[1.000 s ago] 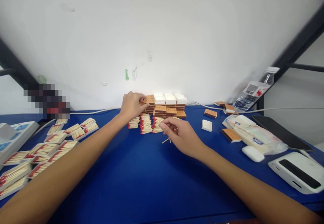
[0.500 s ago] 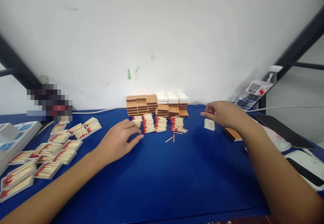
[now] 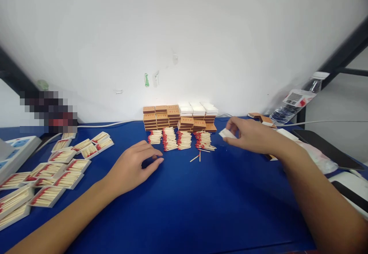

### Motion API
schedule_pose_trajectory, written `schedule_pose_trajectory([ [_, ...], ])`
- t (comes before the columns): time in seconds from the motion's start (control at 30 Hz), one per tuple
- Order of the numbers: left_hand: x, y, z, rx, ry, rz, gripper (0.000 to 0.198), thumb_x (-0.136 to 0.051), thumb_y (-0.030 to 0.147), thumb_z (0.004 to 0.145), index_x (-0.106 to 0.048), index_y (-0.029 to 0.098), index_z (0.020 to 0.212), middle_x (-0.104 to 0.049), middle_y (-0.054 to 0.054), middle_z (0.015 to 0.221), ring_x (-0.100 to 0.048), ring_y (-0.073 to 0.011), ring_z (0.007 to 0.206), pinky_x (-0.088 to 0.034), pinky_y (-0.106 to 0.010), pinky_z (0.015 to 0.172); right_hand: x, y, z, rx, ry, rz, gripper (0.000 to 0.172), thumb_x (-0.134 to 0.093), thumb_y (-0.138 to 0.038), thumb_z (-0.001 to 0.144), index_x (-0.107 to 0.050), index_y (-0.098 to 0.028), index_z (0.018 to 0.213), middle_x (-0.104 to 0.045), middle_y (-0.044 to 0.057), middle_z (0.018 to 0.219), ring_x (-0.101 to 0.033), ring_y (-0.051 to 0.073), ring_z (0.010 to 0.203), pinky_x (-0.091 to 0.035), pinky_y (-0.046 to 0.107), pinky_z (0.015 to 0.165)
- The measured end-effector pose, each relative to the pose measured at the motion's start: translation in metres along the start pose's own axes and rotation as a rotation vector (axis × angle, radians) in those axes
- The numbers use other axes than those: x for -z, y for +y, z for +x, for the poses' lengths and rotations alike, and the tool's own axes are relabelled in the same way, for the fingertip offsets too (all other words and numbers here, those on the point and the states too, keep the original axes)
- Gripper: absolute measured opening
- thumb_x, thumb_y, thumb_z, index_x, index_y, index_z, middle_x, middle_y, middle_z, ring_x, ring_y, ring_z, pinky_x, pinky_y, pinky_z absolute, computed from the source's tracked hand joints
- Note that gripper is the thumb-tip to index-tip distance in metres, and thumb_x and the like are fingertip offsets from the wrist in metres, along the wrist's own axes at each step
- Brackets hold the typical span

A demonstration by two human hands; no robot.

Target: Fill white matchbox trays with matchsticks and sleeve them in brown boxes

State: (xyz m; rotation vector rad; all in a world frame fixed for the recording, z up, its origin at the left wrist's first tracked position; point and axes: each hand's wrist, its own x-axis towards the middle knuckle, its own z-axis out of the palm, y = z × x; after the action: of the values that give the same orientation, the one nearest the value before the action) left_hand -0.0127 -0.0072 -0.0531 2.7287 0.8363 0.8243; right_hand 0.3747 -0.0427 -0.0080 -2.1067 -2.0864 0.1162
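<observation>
My right hand (image 3: 244, 134) grips a white matchbox tray (image 3: 227, 133) between thumb and fingers, to the right of the match piles. On the left, my left hand (image 3: 139, 163) rests near the blue tabletop (image 3: 184, 208), its thumb and fingers apart and holding nothing. Several piles of red-tipped matches (image 3: 170, 139) lie between the hands, with a few loose matches (image 3: 199, 155) in front of the right-hand pile. Behind them stand stacked brown matchboxes (image 3: 161, 118) against the wall, and white trays (image 3: 198, 109) top the right part of the stack.
Trays filled with matches (image 3: 47, 196) spread over the left side, beside a white power strip (image 3: 17, 150). At the right are a plastic bottle (image 3: 299, 97), a black phone (image 3: 327, 148), a white device (image 3: 350, 189) and brown matchbox covers (image 3: 263, 120). A white cable (image 3: 97, 125) runs along the wall.
My right hand has lowered and taken hold of the white tray, which is now lifted and tilted left of its earlier spot. My left hand has barely moved.
</observation>
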Motion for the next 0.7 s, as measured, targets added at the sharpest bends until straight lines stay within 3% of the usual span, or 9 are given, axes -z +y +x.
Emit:
schedule_pose_trajectory([
  [0.1,-0.004,0.012,-0.002,0.018,0.001,-0.095,0.018,-0.069,0.032,0.101,-0.073,0.023,0.116,-0.073,-0.002,0.096,-0.066,-0.0182,0.093,-0.054,-0.033,0.086,-0.001,-0.051,-0.021,0.318,-0.098,0.372,0.037,-0.072,-0.044,0.088,-0.062,-0.023,0.116,-0.074,0.003,0.096,-0.067,0.019,0.077,-0.046,0.029,0.066],
  [0.2,-0.007,0.025,-0.002,0.001,-0.096,-0.137,0.047,-0.08,0.042,0.091,-0.066,0.022,0.131,-0.072,-0.005,0.107,-0.066,-0.0218,0.1,-0.056,-0.037,0.089,-0.016,-0.095,-0.038,0.494,-0.246,0.407,0.029,-0.077,-0.027,0.086,-0.066,-0.024,0.113,-0.074,0.0,0.096,-0.065,0.016,0.076,-0.044,0.028,0.068],
  [0.27,-0.008,0.031,-0.001,-0.008,-0.152,-0.146,0.051,-0.084,0.047,0.086,-0.068,0.021,0.127,-0.072,-0.007,0.108,-0.066,-0.0237,0.099,-0.056,-0.039,0.087,-0.025,-0.109,-0.043,0.555,-0.302,0.417,0.037,-0.085,-0.033,0.084,-0.067,-0.025,0.115,-0.074,0.0,0.098,-0.064,0.016,0.077,-0.042,0.027,0.068],
  [0.33,-0.009,0.034,-0.001,-0.013,-0.182,-0.154,0.05,-0.086,0.048,0.083,-0.07,0.02,0.122,-0.072,-0.007,0.107,-0.066,-0.024,0.096,-0.055,-0.04,0.086,-0.03,-0.107,-0.039,0.52,-0.255,0.424,0.034,-0.084,-0.042,0.087,-0.069,-0.024,0.113,-0.074,0.0,0.098,-0.065,0.017,0.078,-0.042,0.028,0.069],
  [0.4,-0.011,0.035,-0.001,-0.018,-0.188,-0.162,0.05,-0.088,0.048,0.08,-0.071,0.02,0.118,-0.071,-0.006,0.106,-0.065,-0.0235,0.094,-0.054,-0.041,0.088,-0.031,-0.096,-0.031,0.38,-0.104,0.356,0.024,-0.073,-0.047,0.095,-0.07,-0.023,0.095,-0.074,0.001,0.088,-0.063,0.017,0.073,-0.04,0.029,0.066],
  [0.5,-0.013,0.035,-0.002,-0.022,-0.193,-0.173,0.047,-0.09,0.047,0.079,-0.072,0.021,0.114,-0.071,-0.005,0.105,-0.065,-0.0222,0.093,-0.052,-0.042,0.092,-0.031,-0.078,-0.018,0.14,0.059,0.146,0.044,-0.06,-0.047,0.102,-0.058,-0.022,0.066,-0.066,0.002,0.066,-0.054,0.017,0.06,-0.033,0.032,0.06],
  [0.6,-0.015,0.037,-0.004,-0.028,-0.209,-0.193,0.036,-0.088,0.041,0.081,-0.073,0.023,0.107,-0.07,-0.003,0.102,-0.064,-0.0208,0.092,-0.05,-0.042,0.092,-0.034,-0.07,-0.012,0.044,0.008,0.039,0.05,-0.057,-0.047,0.102,-0.05,-0.022,0.059,-0.062,0.002,0.06,-0.049,0.017,0.055,-0.029,0.033,0.056],
  [0.7,-0.016,0.038,-0.004,-0.028,-0.212,-0.192,0.027,-0.085,0.035,0.084,-0.073,0.023,0.105,-0.069,-0.002,0.101,-0.063,-0.0206,0.091,-0.049,-0.041,0.091,-0.039,-0.072,-0.012,0.039,-0.058,0.067,0.044,-0.059,-0.044,0.1,-0.052,-0.023,0.062,-0.066,0.002,0.066,-0.053,0.017,0.058,-0.032,0.032,0.056],
])
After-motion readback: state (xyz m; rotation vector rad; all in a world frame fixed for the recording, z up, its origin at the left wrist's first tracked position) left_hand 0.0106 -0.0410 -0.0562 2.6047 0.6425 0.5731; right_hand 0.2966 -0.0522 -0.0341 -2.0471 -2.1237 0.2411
